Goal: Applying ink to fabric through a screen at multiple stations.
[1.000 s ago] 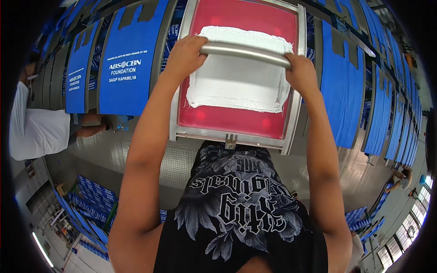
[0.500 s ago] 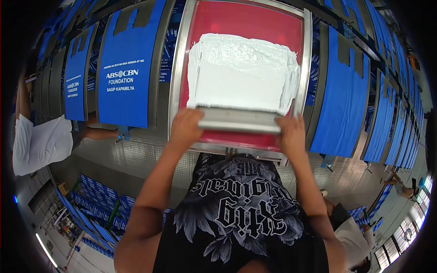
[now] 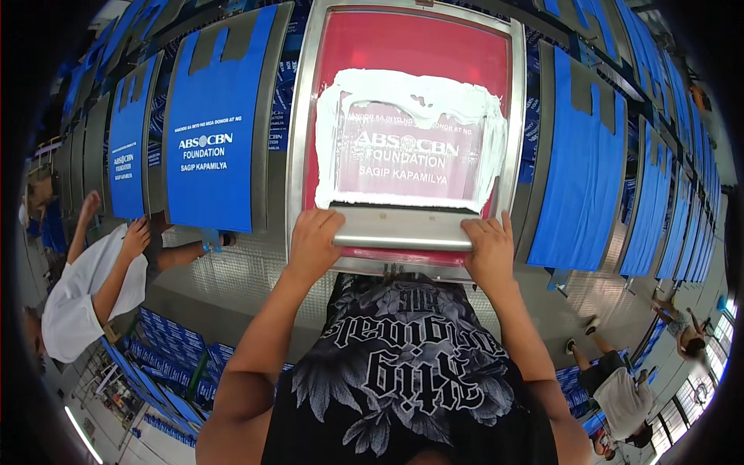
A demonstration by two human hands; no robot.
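My left hand (image 3: 316, 242) and my right hand (image 3: 490, 244) grip the two ends of a wide metal squeegee (image 3: 403, 231), fingers wrapped over it. Its dark blade edge rests near the close end of a red printing screen (image 3: 418, 39) in a metal frame (image 3: 305, 116). White ink (image 3: 418, 84) lies in a thick uneven border on the mesh, along the far side and both flanks. Inside that border the mesh is scraped thin, and a white lettered design (image 3: 407, 151) shows through.
Blue bag-shaped fabric pieces lie on boards to the left (image 3: 213, 93) and right (image 3: 581, 170) of the frame. A person in a white shirt (image 3: 97, 287) is at the left. Another person (image 3: 620, 399) stands at the lower right. Racks of blue printed pieces (image 3: 167, 337) stand behind me.
Both hands have drawn the squeegee a little toward my body. The white ink sheet over the middle has thinned, exposing the lettering. The person at left has shifted, with arms now raised toward the boards.
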